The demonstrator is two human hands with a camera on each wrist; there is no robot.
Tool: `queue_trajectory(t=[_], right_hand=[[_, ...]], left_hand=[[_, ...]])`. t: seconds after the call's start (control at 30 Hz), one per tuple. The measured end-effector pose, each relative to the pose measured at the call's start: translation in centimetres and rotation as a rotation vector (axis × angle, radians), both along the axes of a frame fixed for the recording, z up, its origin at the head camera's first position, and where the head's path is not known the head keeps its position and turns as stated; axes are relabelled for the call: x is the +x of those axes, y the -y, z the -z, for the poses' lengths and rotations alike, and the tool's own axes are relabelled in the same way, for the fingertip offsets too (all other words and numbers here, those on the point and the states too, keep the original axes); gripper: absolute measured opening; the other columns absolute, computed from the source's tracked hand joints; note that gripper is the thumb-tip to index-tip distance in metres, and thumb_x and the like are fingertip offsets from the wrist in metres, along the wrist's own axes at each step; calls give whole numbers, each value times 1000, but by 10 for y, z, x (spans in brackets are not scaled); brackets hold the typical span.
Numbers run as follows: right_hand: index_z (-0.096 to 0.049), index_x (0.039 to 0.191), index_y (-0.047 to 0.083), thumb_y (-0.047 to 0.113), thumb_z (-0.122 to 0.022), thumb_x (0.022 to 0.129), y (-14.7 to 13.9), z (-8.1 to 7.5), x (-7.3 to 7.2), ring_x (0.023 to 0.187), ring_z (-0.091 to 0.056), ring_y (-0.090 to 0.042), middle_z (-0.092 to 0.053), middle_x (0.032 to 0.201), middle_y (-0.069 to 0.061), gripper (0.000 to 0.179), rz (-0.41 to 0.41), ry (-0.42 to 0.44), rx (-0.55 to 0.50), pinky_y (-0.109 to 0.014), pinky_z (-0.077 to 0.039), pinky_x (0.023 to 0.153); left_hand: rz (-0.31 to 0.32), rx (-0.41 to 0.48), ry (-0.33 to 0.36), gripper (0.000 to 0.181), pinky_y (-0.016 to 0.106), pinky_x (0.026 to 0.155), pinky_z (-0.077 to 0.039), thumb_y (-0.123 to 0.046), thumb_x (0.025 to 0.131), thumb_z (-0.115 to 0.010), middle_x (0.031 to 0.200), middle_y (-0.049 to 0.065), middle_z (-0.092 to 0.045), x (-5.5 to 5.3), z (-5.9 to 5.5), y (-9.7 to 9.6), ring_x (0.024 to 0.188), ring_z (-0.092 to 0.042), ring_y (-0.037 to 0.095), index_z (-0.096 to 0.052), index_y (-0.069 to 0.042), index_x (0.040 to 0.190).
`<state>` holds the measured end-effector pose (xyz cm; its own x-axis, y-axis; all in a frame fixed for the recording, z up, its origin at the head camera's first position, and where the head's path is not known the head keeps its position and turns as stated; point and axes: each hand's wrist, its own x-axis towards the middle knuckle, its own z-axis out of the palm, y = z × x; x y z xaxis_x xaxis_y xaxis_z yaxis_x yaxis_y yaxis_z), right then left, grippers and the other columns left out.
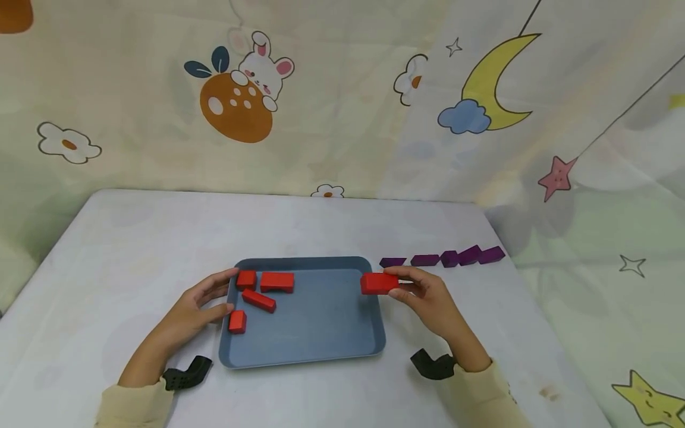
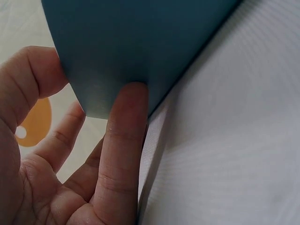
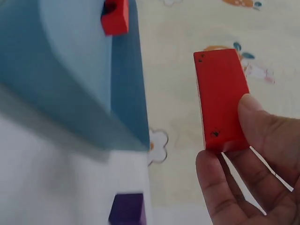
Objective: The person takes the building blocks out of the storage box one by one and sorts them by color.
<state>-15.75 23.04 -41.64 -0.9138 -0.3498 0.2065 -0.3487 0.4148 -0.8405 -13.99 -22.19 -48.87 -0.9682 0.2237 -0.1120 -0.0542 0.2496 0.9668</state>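
A blue-grey tray lies on the white table with several red blocks inside, mostly by its left end. One is a red block with a notched lower edge; another is a slim red block lying slantwise. My left hand touches the outside of the tray's left wall, thumb and fingers spread apart; in the left wrist view a fingertip presses that wall. Above the tray's right rim, my right hand pinches a red rectangular block by one end between thumb and fingers.
A row of several purple blocks lies on the table behind and right of the tray. Black curved pieces sit at both wrists. A patterned cloth hangs behind the table and along its right side.
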Motion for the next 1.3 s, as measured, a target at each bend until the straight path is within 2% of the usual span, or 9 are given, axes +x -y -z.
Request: queue_trajectory(t=[0.17, 0.3, 0.37, 0.43, 0.57, 0.77, 1.0, 1.13, 1.3], right_hand=[[-69, 132, -10, -9, -74, 96, -20, 9, -7, 114, -70, -47, -70, 130, -30, 37, 74, 1, 78, -20, -56, 94], [-69, 131, -11, -12, -75, 93, -29, 21, -13, 117, -69, -48, -71, 129, -29, 38, 106, 3, 149, -40, -60, 97], [-69, 130, -12, -14, -75, 92, -33, 24, -18, 117, -69, -48, -71, 128, -30, 38, 119, 2, 170, -49, -59, 96], [-69, 129, -12, -16, -74, 92, -35, 27, -22, 117, -69, -49, -71, 128, -30, 38, 133, 8, 186, -54, -57, 97], [-70, 128, -10, -15, -74, 92, -39, 33, -28, 118, -69, -48, -73, 126, -28, 37, 153, 30, 226, -55, -57, 99], [-72, 125, -8, -12, -76, 92, -42, 40, -27, 117, -71, -50, -73, 125, -27, 33, 148, 66, 260, -58, -56, 100], [-72, 126, -7, -11, -77, 91, -43, 44, -25, 118, -71, -49, -73, 126, -26, 35, 158, 78, 289, -57, -56, 101], [-70, 131, -8, -12, -76, 93, -44, 40, -22, 121, -69, -48, -72, 129, -27, 39, 164, 77, 282, -55, -56, 100], [-70, 132, -7, -12, -74, 95, -43, 24, -15, 123, -68, -48, -71, 132, -28, 38, 209, 42, 246, -52, -57, 97]], left_hand=[[-8, -47, 3, 72, 29, 94, -56, -11, 101, -74, 167, 26, -41, 1, 2, -3, 143, -48, 49, -41, -6, 165], [-2, -85, -25, 71, 32, 100, -51, -14, 102, -74, 167, 24, -42, 0, 0, -2, 142, -51, 47, -43, -6, 165], [-3, -88, -35, 71, 28, 100, -50, -14, 102, -75, 167, 23, -42, -1, -2, -1, 142, -51, 46, -43, -6, 165], [-4, -91, -41, 71, 22, 98, -48, -15, 102, -75, 167, 23, -42, -1, -4, 0, 142, -51, 45, -43, -5, 165], [-9, -83, -38, 72, 19, 94, -49, -14, 102, -75, 165, 25, -43, -2, -4, 1, 141, -52, 46, -42, -6, 165], [-20, -53, -13, 72, 27, 88, -58, -11, 100, -76, 164, 28, -44, 2, 0, -4, 141, -51, 50, -43, -5, 164], [-36, -29, -9, 72, 30, 85, -61, -10, 100, -76, 162, 29, -46, 8, 6, -5, 139, -52, 50, -44, -3, 163], [-31, -26, -19, 71, 29, 86, -60, -12, 100, -76, 163, 28, -45, 7, 5, -5, 140, -51, 50, -44, -3, 163], [-22, -26, -23, 71, 28, 87, -59, -12, 101, -76, 165, 28, -43, 4, 3, -4, 142, -49, 51, -43, -4, 164]])
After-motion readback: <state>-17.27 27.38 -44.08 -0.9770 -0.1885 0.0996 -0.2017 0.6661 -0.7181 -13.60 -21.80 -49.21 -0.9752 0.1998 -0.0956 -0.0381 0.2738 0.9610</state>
